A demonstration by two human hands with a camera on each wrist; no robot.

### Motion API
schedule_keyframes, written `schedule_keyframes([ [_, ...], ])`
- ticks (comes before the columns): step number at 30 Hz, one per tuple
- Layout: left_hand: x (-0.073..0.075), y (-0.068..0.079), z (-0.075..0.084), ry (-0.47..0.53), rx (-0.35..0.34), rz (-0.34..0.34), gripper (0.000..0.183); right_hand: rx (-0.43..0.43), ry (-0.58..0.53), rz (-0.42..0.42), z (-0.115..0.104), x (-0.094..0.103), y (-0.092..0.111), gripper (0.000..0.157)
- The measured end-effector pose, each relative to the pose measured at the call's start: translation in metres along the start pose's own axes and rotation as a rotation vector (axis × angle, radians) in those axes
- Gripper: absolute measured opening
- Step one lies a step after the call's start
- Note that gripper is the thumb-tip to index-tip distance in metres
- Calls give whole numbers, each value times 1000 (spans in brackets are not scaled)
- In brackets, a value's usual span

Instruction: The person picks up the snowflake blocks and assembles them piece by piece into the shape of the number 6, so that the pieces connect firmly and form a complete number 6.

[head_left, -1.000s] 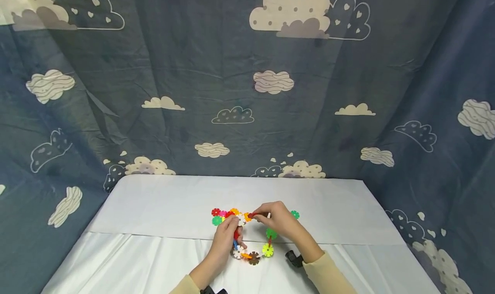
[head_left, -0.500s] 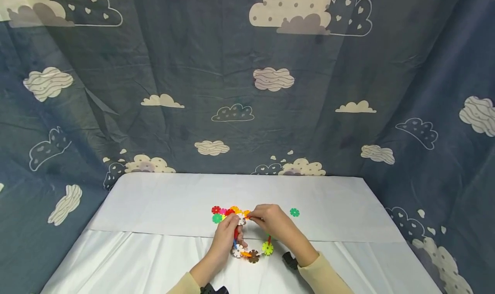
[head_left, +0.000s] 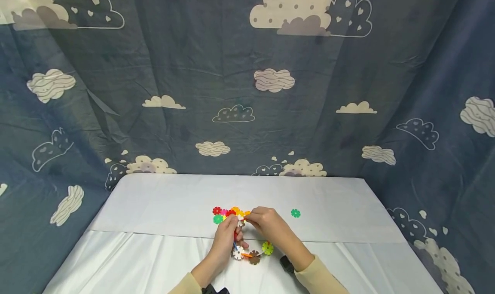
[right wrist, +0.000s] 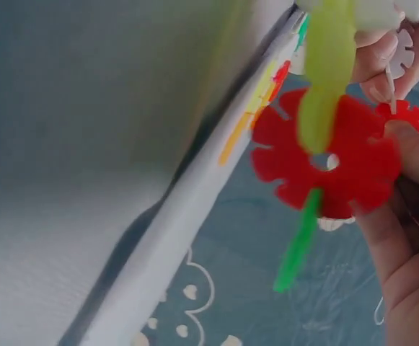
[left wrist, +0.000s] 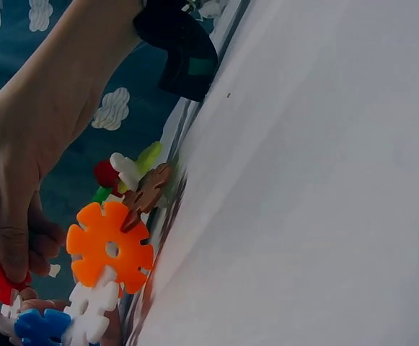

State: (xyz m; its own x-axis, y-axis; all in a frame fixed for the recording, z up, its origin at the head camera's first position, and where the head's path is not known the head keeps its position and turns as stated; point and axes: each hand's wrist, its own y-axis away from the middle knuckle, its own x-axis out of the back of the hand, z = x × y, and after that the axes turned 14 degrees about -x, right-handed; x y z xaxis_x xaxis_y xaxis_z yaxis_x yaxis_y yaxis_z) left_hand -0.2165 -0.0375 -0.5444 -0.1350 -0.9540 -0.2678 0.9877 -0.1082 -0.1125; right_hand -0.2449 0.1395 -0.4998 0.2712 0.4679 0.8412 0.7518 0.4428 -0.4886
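Observation:
A curved chain of slotted, flower-shaped plastic discs hangs between the hands. It has a white disc (head_left: pixel 238 252), an orange disc (left wrist: pixel 110 246), a brown disc (head_left: pixel 254 257), a yellow-green disc (head_left: pixel 267 248) and a blue disc (left wrist: pixel 43 327). My left hand (head_left: pixel 225 238) grips the chain near its upper end, beside another white disc (right wrist: pixel 404 54). Between thumb and fingers my right hand (head_left: pixel 270 225) pinches a small-looking red disc (right wrist: pixel 409 117), right at that white disc's edge. A second red disc (right wrist: pixel 353 155), with a green disc (right wrist: pixel 298 241) in its slot, hangs near the right palm.
Behind the left hand, loose discs lie on the white table (head_left: pixel 154 208), among them a red disc (head_left: pixel 217 210) and a green disc (head_left: pixel 218 219). One single green disc (head_left: pixel 295 213) lies farther right. A dark cloud-print curtain (head_left: pixel 232 70) surrounds the table.
My right hand has come slightly left and lower, bringing the red disc against the white disc. The chain's green end is now hidden behind it. My left hand has barely moved.

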Motion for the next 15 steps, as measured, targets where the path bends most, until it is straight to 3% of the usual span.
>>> schedule_keyframes([
  [4, -1, 1, 0, -15, 0, -10, 30, 0, 17, 9, 0, 0, 1, 17],
  [10, -1, 2, 2, -41, -12, -3, 29, -27, -21, -66, 3, 5, 0, 20],
  [15, -4, 1, 3, -7, -32, -21, 23, -88, -58, -107, 7, 11, 0, 23],
])
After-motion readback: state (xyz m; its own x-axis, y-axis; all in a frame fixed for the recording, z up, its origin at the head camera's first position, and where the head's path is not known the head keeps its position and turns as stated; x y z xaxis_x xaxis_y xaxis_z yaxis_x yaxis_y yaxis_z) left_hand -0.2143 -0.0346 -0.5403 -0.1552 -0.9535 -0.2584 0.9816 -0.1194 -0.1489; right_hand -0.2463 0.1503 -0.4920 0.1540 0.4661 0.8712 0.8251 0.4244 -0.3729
